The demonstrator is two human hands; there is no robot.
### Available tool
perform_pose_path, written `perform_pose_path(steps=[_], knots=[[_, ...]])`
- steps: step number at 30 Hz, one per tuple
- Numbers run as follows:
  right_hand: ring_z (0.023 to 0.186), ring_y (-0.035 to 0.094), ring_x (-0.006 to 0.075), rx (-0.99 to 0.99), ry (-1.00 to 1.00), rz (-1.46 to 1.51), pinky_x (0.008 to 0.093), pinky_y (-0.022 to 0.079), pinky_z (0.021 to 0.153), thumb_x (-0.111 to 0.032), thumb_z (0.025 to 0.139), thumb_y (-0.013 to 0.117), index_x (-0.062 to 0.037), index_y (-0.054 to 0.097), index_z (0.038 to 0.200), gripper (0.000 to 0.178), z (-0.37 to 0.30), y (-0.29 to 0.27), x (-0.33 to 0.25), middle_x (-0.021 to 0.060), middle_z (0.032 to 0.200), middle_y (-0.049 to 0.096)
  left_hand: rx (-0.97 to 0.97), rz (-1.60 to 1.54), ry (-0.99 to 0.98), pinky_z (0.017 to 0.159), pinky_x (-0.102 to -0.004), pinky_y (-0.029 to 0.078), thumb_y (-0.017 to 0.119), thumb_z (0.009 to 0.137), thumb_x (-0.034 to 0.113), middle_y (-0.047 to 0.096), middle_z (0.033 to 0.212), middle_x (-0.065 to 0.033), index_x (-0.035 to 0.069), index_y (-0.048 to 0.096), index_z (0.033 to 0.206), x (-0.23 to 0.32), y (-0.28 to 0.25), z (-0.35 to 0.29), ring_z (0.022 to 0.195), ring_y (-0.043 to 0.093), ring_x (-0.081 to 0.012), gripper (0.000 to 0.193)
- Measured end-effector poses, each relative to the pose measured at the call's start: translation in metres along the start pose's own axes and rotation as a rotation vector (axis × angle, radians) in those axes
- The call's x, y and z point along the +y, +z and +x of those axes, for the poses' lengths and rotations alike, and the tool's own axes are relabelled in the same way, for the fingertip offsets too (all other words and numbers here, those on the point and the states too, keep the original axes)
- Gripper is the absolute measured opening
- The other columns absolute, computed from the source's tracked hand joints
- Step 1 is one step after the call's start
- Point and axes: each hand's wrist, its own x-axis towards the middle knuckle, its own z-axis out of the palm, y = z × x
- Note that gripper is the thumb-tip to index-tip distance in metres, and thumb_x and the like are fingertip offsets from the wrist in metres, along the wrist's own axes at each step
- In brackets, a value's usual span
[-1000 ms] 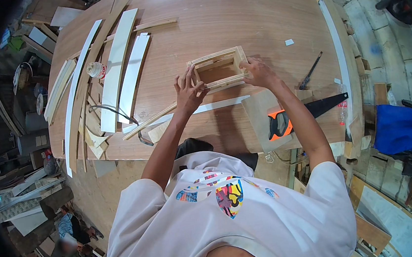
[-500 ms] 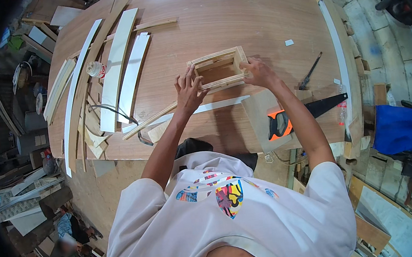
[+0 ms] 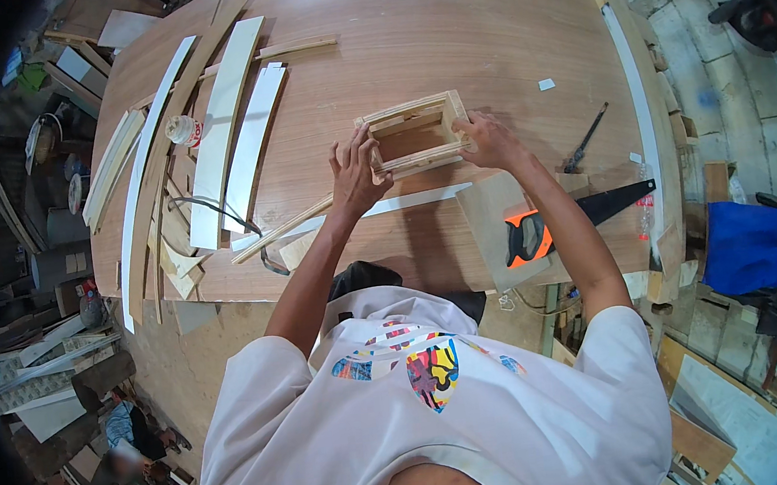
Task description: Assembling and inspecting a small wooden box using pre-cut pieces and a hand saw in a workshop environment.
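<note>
A small wooden box frame, its top side uncovered, stands on the brown work table between my two hands. My left hand has its fingers curled against the left end of the box. At the opposite end, my right hand grips the corner with its thumb and fingers. A thin wooden strip runs out from beneath my left wrist. Below my right forearm lies a handsaw with an orange and black handle, partly over a thin square board.
White and bare wood boards lie along the left of the table, with a clear plastic jar on them. A dark slim tool rests at the right. A blue bag hangs beyond the table's right edge.
</note>
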Motion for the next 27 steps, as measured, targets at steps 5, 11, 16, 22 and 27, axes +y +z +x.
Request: perform_pose_path(steps=[5, 11, 16, 22, 27], knots=[[0.107, 0.056, 0.0335, -0.030, -0.041, -0.002, 0.0432, 0.046, 0.093, -0.013, 0.071, 0.074, -0.0113, 0.055, 0.111, 0.044, -0.001, -0.007, 0.002, 0.0140, 0.105, 0.058, -0.040, -0.015, 0.005, 0.114, -0.0533, 0.009, 0.075, 0.066, 0.024, 0.032, 0.150, -0.0120, 0.011, 0.039, 0.127, -0.001, -0.005, 0.001, 0.141, 0.027, -0.0250, 0.073], [0.106, 0.057, 0.0337, -0.063, -0.040, -0.024, 0.0438, 0.046, 0.094, -0.009, 0.070, 0.073, -0.0116, 0.056, 0.112, 0.046, 0.003, -0.005, 0.008, 0.0137, 0.109, 0.059, -0.046, -0.028, -0.001, 0.114, -0.0528, 0.009, 0.076, 0.064, 0.022, 0.032, 0.150, -0.0103, 0.012, 0.038, 0.127, -0.002, -0.005, 0.002, 0.142, 0.027, -0.0244, 0.074], [0.105, 0.056, 0.0332, -0.031, -0.050, 0.006, 0.0443, 0.047, 0.090, -0.009, 0.068, 0.074, -0.0098, 0.056, 0.106, 0.042, 0.004, -0.001, 0.010, 0.0124, 0.100, 0.059, -0.024, -0.039, 0.007, 0.114, -0.0520, 0.011, 0.078, 0.063, 0.019, 0.033, 0.151, -0.0091, 0.012, 0.039, 0.123, -0.002, -0.003, 0.001, 0.141, 0.028, -0.0237, 0.072], [0.104, 0.057, 0.0326, -0.021, -0.055, 0.012, 0.0442, 0.047, 0.089, -0.009, 0.067, 0.074, -0.0097, 0.056, 0.104, 0.041, 0.004, -0.002, 0.008, 0.0124, 0.098, 0.061, -0.007, -0.039, 0.013, 0.114, -0.0512, 0.012, 0.080, 0.062, 0.019, 0.033, 0.151, -0.0072, 0.013, 0.039, 0.121, -0.005, -0.002, 0.000, 0.141, 0.029, -0.0229, 0.072], [0.101, 0.057, 0.0328, -0.017, -0.048, 0.024, 0.0443, 0.047, 0.088, -0.009, 0.066, 0.074, -0.0094, 0.056, 0.102, 0.040, 0.005, 0.000, 0.009, 0.0126, 0.096, 0.061, -0.024, -0.056, 0.015, 0.114, -0.0506, 0.012, 0.081, 0.061, 0.020, 0.033, 0.152, -0.0067, 0.013, 0.039, 0.121, -0.006, -0.003, 0.001, 0.142, 0.028, -0.0228, 0.074]])
